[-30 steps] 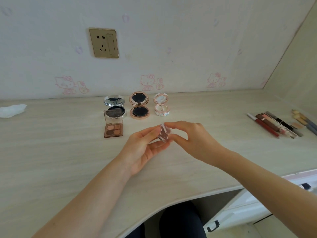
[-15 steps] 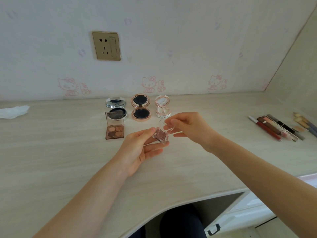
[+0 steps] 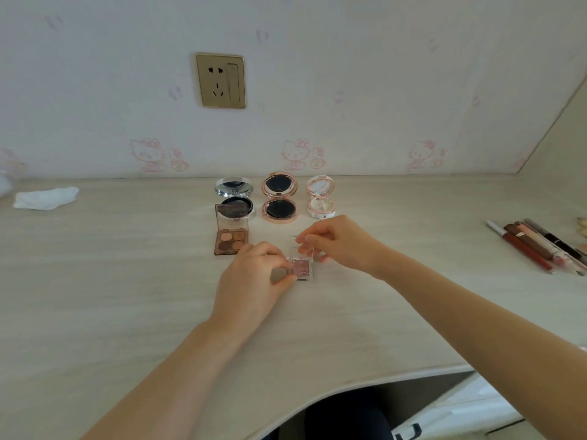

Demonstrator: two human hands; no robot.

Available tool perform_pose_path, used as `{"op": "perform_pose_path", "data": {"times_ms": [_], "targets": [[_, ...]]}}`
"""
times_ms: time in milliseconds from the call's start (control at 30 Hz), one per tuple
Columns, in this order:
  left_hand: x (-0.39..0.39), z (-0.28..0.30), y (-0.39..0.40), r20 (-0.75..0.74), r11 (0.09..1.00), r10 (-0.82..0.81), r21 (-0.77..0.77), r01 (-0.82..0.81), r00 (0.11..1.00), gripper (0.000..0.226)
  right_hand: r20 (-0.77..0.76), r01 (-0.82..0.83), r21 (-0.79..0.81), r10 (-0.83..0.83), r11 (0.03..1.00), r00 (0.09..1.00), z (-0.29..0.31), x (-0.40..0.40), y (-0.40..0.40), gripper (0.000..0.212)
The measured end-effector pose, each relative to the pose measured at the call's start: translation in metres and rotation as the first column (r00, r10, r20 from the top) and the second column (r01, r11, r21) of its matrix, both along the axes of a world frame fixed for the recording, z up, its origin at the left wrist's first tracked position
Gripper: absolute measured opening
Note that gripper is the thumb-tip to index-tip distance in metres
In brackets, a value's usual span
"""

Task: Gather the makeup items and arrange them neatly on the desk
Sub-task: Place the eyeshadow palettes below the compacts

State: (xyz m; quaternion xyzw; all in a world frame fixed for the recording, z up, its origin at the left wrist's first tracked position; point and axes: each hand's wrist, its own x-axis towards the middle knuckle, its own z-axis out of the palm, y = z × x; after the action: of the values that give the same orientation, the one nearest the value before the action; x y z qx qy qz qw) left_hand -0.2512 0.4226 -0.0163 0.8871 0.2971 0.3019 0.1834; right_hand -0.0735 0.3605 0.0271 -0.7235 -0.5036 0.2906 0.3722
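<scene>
A small clear eyeshadow case (image 3: 301, 268) with a pink shimmery pan sits low on the desk (image 3: 127, 296). My left hand (image 3: 254, 274) pinches its left side. My right hand (image 3: 336, 242) pinches its raised clear lid. Behind them stand three open round compacts: silver (image 3: 234, 198), rose-gold (image 3: 279, 198) and white-pink (image 3: 320, 201). A brown four-pan eyeshadow palette (image 3: 231, 235) lies open in front of the silver compact.
Several lip pencils and tubes (image 3: 536, 246) lie in a row at the right. A crumpled white tissue (image 3: 44, 198) lies at the far left. A wall socket (image 3: 220, 81) is on the wall. The desk's curved front edge (image 3: 349, 389) runs below my arms.
Both hands brought the small case down from mid-air to the desk surface. My right hand has swung its clear lid open and upright.
</scene>
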Motion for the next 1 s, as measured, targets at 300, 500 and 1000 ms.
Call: {"op": "perform_pose_path", "data": {"times_ms": [300, 500, 1000], "targets": [[0.002, -0.001, 0.003, -0.004, 0.992, 0.016, 0.125, -0.016, 1.000, 0.009, 0.092, -0.042, 0.030, 0.039, 0.999, 0.995, -0.003, -0.003, 0.008, 0.015], [0.003, 0.000, -0.002, -0.023, 0.991, 0.024, 0.130, -0.021, 0.999, 0.010, 0.089, -0.022, -0.013, 0.023, 1.000, 0.996, -0.005, -0.001, 0.010, 0.019], [0.004, -0.001, -0.003, -0.021, 0.995, 0.033, 0.097, -0.031, 0.999, 0.008, 0.262, 0.128, 0.071, -0.143, 0.989, 0.954, -0.016, 0.002, -0.002, 0.030]]}}
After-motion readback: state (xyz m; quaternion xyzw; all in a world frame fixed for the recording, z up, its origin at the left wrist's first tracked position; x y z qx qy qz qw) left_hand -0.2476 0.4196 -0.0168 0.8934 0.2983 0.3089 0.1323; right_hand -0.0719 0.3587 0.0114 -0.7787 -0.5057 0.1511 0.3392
